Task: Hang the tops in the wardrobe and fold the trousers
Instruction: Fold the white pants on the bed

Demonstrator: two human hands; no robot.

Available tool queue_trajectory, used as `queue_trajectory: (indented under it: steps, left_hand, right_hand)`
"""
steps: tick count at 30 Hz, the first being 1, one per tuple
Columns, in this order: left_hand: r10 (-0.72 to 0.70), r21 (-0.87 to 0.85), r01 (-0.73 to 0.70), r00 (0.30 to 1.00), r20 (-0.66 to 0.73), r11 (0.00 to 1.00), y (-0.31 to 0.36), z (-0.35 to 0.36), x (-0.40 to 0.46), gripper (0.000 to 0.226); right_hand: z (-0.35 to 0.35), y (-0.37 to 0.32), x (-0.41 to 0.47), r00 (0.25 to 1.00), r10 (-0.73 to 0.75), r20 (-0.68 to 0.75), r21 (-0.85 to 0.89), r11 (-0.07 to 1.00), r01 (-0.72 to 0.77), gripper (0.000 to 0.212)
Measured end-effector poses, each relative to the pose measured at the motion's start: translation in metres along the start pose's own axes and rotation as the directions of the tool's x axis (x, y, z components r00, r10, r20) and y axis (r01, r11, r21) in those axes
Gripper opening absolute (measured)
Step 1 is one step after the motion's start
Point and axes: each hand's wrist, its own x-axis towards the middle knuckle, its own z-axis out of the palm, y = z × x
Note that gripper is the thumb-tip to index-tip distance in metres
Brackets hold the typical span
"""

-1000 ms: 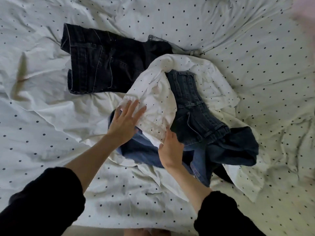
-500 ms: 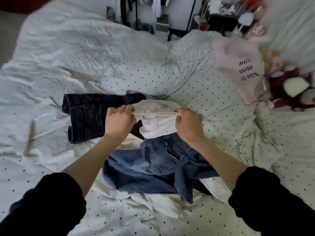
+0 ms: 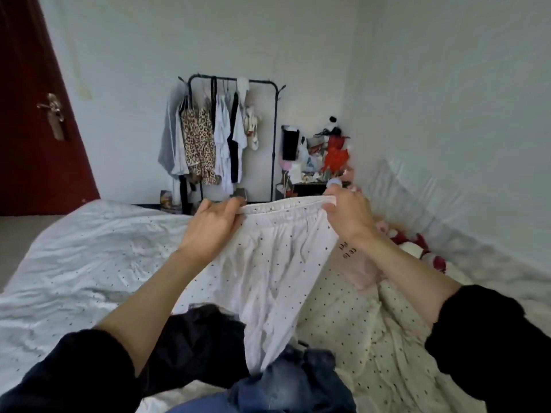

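Holding the white trousers (image 3: 277, 257) up by the waistband, the left hand (image 3: 210, 231) and the right hand (image 3: 347, 217) each pinch one end of the elastic edge, thumb and fingers clamped on the cloth. The hands are well apart, so the band is stretched almost straight across the middle of the frame. The trousers hang down from it toward the lower centre, where the bottom part touches the blue jeans (image 3: 286, 386). A black garment (image 3: 196, 344) lies just left of the jeans on the bed (image 3: 74, 263).

The cloth looks thin, light and very soft; it has small dark dots and many folds, and I think it will not keep any shape alone. It seems not slippery and not fragile. The gathered waistband is the thickest part, so it is the best place for holding, as now. For folding, I judge that the legs must first hang free or be laid flat on the bed, then the two ends of the band brought together.

At the upper centre of the frame a black rack (image 3: 232, 84) stands with tops already hanging. A pink garment (image 3: 357, 263) lies on the bed under the right forearm.
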Motion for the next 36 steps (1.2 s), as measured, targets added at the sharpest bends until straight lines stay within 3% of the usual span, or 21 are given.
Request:
queue_trajectory:
  steps: [3,8,15,18,21,26,32,36]
  left_hand:
    - [0.064,-0.090,-0.062,0.998,0.013,0.994,0.018,-0.018,0.009,0.045]
    - [0.283,-0.010,-0.285,0.954,-0.099,0.959,0.054,-0.027,0.007,0.050]
    - [0.126,-0.140,-0.115,0.990,0.067,0.983,0.081,-0.016,0.003,0.055]
    - [0.080,-0.121,-0.069,0.992,0.092,0.990,0.089,-0.017,0.010,0.040]
    - [0.078,-0.089,-0.077,0.997,0.012,0.993,0.094,-0.025,0.027,0.019]
    - [0.002,0.014,0.000,0.987,-0.163,1.000,0.082,-0.055,0.090,0.014]
    - [0.050,0.154,0.014,0.912,-0.406,0.988,0.087,-0.123,0.193,0.014]
    - [0.021,0.113,0.048,0.843,-0.537,0.992,0.099,-0.168,0.239,0.011]
  right_hand:
    - [-0.038,0.010,0.004,0.997,0.045,-0.059,0.123,0.992,-0.038,0.021]
    - [-0.076,0.025,0.011,0.983,0.091,-0.157,0.234,0.971,-0.052,0.020]
    - [-0.094,0.045,0.016,0.974,0.131,-0.186,0.286,0.955,-0.073,0.021]
    - [-0.100,0.059,0.016,0.970,0.136,-0.201,0.294,0.953,-0.073,0.018]
    - [-0.106,0.071,0.015,0.961,0.155,-0.230,0.293,0.952,-0.083,0.017]
    - [-0.130,0.083,0.025,0.945,0.116,-0.306,0.222,0.974,-0.047,0.022]
    - [-0.209,0.075,0.075,0.878,0.194,-0.438,0.391,0.920,-0.008,0.028]
    - [-0.268,0.070,0.101,0.797,0.173,-0.579,0.470,0.870,0.152,0.025]
